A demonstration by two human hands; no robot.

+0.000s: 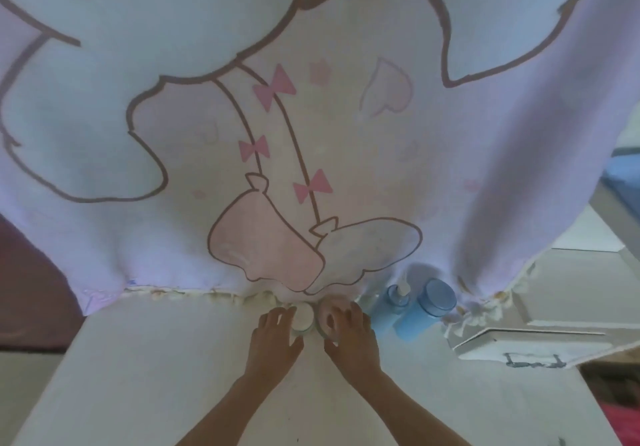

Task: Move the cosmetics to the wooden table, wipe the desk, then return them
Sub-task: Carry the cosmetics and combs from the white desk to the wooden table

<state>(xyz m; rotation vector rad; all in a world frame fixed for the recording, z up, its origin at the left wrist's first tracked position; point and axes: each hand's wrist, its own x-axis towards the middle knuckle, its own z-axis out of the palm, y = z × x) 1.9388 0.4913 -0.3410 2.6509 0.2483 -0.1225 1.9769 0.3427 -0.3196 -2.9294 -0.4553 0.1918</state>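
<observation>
Over the white desk (156, 376), my left hand (277, 333) curled round a white jar (304, 317) and my right hand (351, 336) round a pink jar (325, 309), at the far edge, left of blue bottles (427, 303).

soft fleecy blanket (311, 116), glossy plastic bottles (420, 310)

A home bedroom or dressing corner is suggested: a pale lilac fleece blanket (346, 140) printed with a cartoon figure and pink bows is hung behind a white desk (138, 376), on which blue plastic cosmetic bottles (424, 310) are stood near a white panelled cabinet (533, 343).
</observation>
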